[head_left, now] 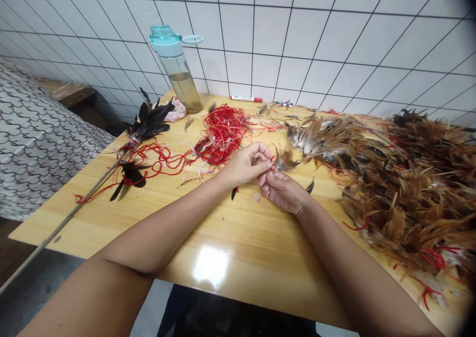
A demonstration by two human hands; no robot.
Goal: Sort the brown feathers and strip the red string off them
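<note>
Close together over the middle of the table, my two hands pinch at a small bunch of brown feathers point(285, 161) with red string around its base. My left hand point(248, 165) has thumb and forefinger closed on the red string point(272, 164). Just below it, my right hand point(283, 190) is also closed, its thumb and forefinger at the string and feather base; the exact grip is partly hidden. Behind my left hand lies a tangled heap of red string point(225, 131). To the right of my hands spreads a large pile of brown feather bunches point(416, 188).
A water bottle point(178, 74) with a teal lid stands at the back left. A stick with black feathers point(147, 121) lies across the table's left edge, near a black feather bunch point(130, 178). A red-and-white marker point(246, 99) lies by the tiled wall point(273, 32).
</note>
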